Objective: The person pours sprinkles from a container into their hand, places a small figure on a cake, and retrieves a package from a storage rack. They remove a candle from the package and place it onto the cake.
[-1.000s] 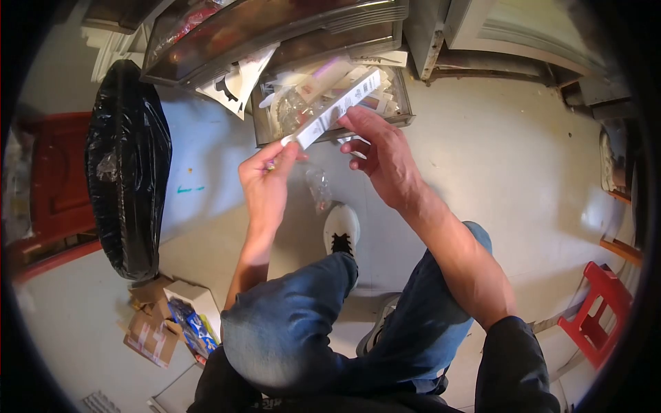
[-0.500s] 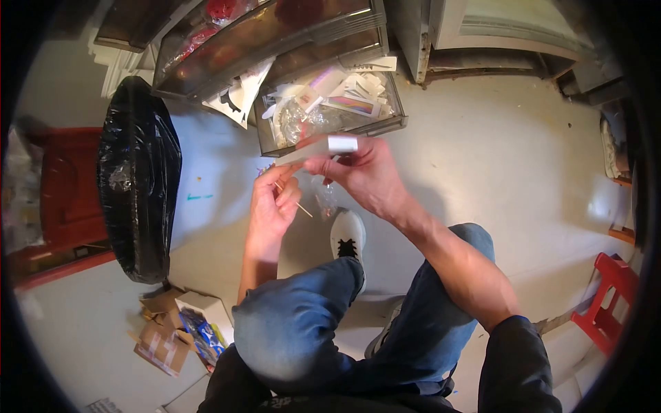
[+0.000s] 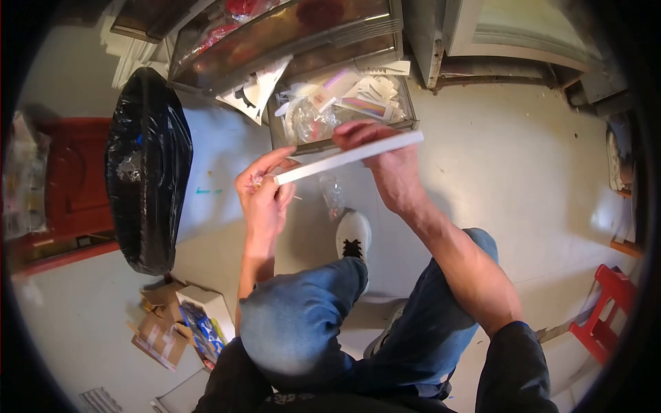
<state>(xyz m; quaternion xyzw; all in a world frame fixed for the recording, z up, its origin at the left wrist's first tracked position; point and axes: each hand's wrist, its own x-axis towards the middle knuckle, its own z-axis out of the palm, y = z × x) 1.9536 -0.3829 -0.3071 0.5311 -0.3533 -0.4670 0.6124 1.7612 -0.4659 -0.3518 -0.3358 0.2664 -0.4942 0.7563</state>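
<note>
A flat white box (image 3: 350, 156), seen edge-on, slants up to the right between my hands. My left hand (image 3: 265, 189) grips its lower left end and also has a small pinkish item and a thin stick at the fingers. My right hand (image 3: 382, 155) is behind the box toward its right end, with its fingers curled and partly hidden by it. Beyond the box, an open drawer (image 3: 412, 103) holds white cards, printed packets and clear plastic. A clear plastic packet (image 3: 332, 196) lies on the floor below the box.
A black garbage bag (image 3: 148, 172) stands at the left beside a red cabinet (image 3: 79, 179). Cardboard (image 3: 162, 337) and an open carton (image 3: 210, 310) lie at the lower left. A red stool (image 3: 606, 313) is at the right. My shoe (image 3: 352, 234) is below my hands.
The white box has turned so its long edge shows, and its right end reaches farther right. My right hand has moved right. The view has shifted slightly.
</note>
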